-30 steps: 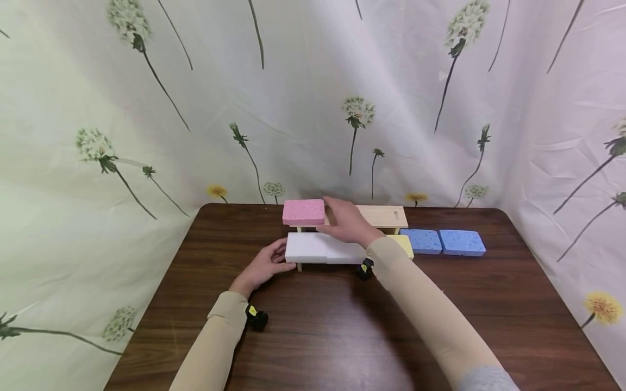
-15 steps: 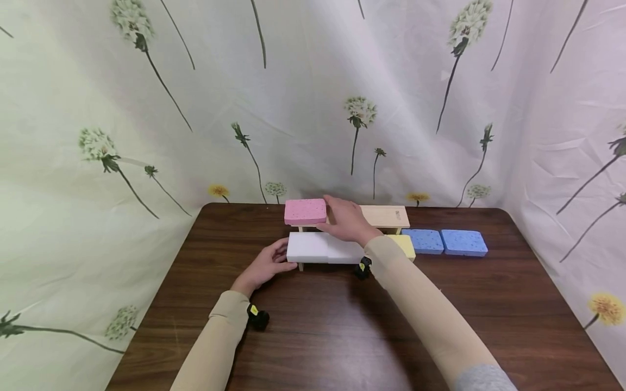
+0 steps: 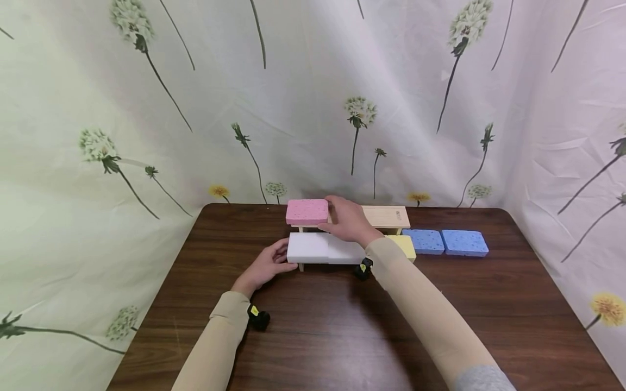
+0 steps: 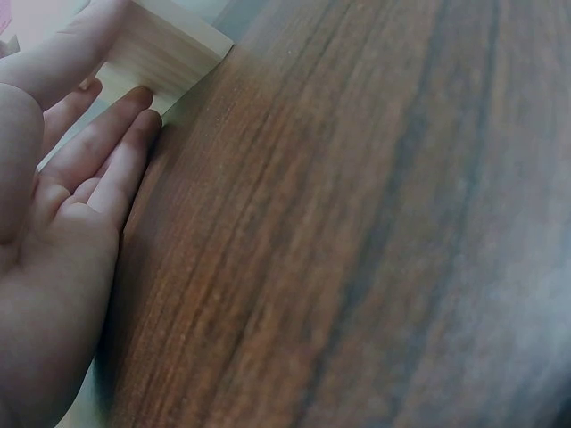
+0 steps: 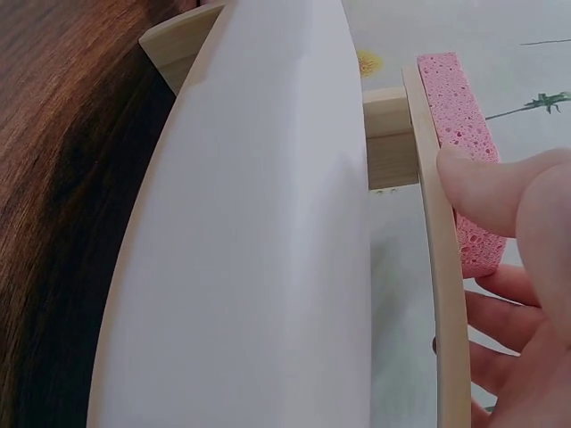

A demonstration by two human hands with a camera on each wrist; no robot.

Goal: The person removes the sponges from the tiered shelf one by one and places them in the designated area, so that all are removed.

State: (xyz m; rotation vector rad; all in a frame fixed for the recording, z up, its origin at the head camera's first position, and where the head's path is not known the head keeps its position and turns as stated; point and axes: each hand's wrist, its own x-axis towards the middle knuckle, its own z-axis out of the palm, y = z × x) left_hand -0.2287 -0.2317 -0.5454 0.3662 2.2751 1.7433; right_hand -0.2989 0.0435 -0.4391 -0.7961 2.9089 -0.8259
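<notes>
I have the right hand (image 3: pixel 348 218) pinching the pink sponge (image 3: pixel 306 210) by its right end, on the left part of the rear wooden stand (image 3: pixel 386 216). Left hand (image 3: pixel 264 265) lies loosely spread at the front stand's (image 4: pixel 169 61) left end; firm contact is hard to confirm. White blocks (image 3: pixel 308 247) top that stand (two blue sponges (image 3: pixel 464 242) sit rightward on the worktop (image 3: pixel 313 331)).

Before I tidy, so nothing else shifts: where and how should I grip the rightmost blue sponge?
I'd probably pinch the rightmost blue sponge by its front and back edges, coming from the right: it lies flat on the table, its left end close to the other blue sponge, its right end free.
</notes>
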